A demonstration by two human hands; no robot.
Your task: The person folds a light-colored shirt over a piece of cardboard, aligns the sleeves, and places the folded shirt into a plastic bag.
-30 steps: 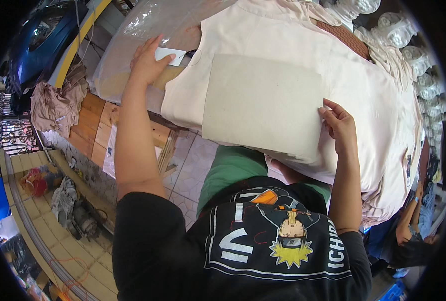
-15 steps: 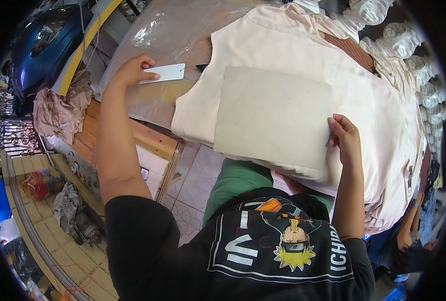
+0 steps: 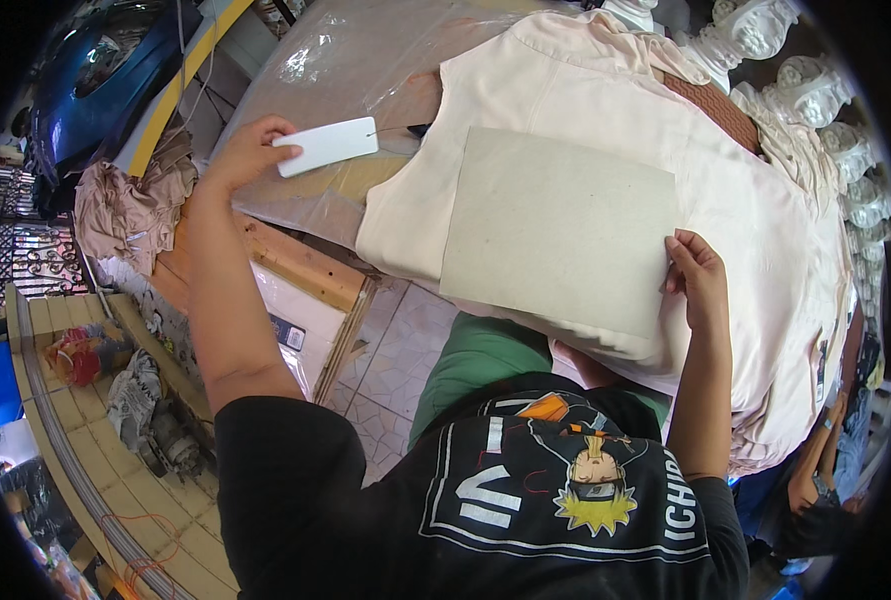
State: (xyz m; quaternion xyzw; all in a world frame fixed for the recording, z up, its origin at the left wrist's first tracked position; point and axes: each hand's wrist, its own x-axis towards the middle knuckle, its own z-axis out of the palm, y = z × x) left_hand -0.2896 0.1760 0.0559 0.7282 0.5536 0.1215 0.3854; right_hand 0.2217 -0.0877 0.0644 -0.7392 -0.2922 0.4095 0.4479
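Note:
A pale pink sleeveless garment lies spread over the work surface. On top of it rests a flat, nearly square grey cardboard sheet. My right hand pinches the sheet's right edge between thumb and fingers. Off the garment's left side, my left hand grips one end of a white rectangular hang tag. The tag's free end points right, with a small hole and a short dark string there. Clear plastic lies below the tag.
Plastic sheeting covers the table's far left. More pale garments pile up at the right, near white balusters. A crumpled brown cloth sits left of my left arm. Below the wooden table edge lies a plastic-wrapped package.
The white tag has tilted in my left hand and now shows more of its broad face. My right hand keeps its hold on the cardboard. The whole view has shifted slightly.

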